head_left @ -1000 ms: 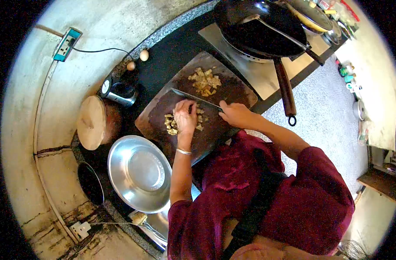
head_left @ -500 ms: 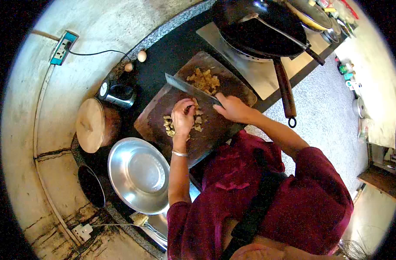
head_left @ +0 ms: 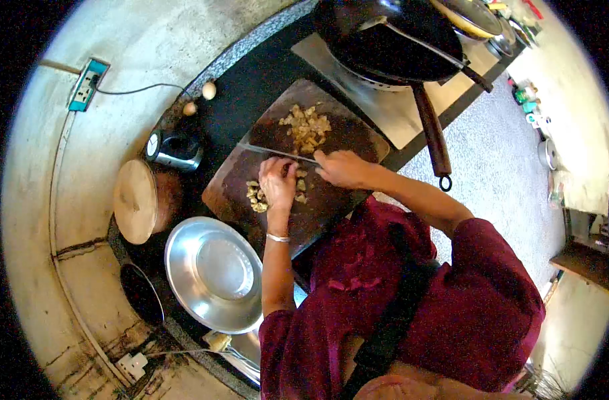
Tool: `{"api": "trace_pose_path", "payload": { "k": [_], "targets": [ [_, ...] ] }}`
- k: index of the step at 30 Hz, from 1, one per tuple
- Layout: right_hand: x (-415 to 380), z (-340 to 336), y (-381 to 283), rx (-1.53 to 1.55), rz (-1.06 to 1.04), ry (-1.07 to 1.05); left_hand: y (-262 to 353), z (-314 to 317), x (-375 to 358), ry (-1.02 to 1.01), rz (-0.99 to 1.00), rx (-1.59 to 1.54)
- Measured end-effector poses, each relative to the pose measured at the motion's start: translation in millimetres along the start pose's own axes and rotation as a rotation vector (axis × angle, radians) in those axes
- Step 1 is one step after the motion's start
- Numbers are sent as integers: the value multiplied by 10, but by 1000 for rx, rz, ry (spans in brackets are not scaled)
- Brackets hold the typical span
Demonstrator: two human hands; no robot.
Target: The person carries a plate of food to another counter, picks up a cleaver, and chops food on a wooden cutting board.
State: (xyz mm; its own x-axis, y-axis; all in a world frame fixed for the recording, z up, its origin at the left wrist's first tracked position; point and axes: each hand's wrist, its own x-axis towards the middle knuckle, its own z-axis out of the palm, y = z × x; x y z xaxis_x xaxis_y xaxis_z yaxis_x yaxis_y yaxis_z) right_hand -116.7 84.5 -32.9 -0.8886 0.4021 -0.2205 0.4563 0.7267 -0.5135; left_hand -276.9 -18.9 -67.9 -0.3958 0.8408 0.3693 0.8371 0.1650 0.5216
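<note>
My right hand (head_left: 344, 169) is closed round the handle of a kitchen knife (head_left: 271, 152). Its broad blade stands on edge, seen almost as a thin line, and reaches left across the wooden cutting board (head_left: 234, 170). Just on the near side of the blade, my left hand (head_left: 278, 185) has its fingers curled down over some chopped food pieces (head_left: 256, 197), which show on both sides of it. The fingertips are right beside the blade. Beyond the knife lies a heap of finer yellowish-brown chopped pieces (head_left: 306, 127).
A wide metal basin (head_left: 184, 267) stands left of the board, near a round wooden-lidded pot (head_left: 134, 200). Two eggs (head_left: 209, 91) rest by the wall. At the back right, a black wok (head_left: 391, 53) sits over the stove, its long handle (head_left: 432, 137) jutting toward me.
The knife has come nearer to my left hand, its blade turned from showing its flat side to edge-on. My right hand has shifted slightly left with it.
</note>
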Motion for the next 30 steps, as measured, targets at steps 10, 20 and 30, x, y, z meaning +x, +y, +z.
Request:
{"api": "trace_pose_path", "payload": {
  "k": [10, 20, 30],
  "targets": [
    [-324, -86, 191, 70, 43, 68, -1, 76, 67, 15, -44, -22],
    [-349, -127, 147, 259, 80, 328, -110, -7, 188, -36, -85, -94],
    [-396, 179, 112, 190, 47, 229, 103, -264, -36, -242, 80, 22]
  ]
}}
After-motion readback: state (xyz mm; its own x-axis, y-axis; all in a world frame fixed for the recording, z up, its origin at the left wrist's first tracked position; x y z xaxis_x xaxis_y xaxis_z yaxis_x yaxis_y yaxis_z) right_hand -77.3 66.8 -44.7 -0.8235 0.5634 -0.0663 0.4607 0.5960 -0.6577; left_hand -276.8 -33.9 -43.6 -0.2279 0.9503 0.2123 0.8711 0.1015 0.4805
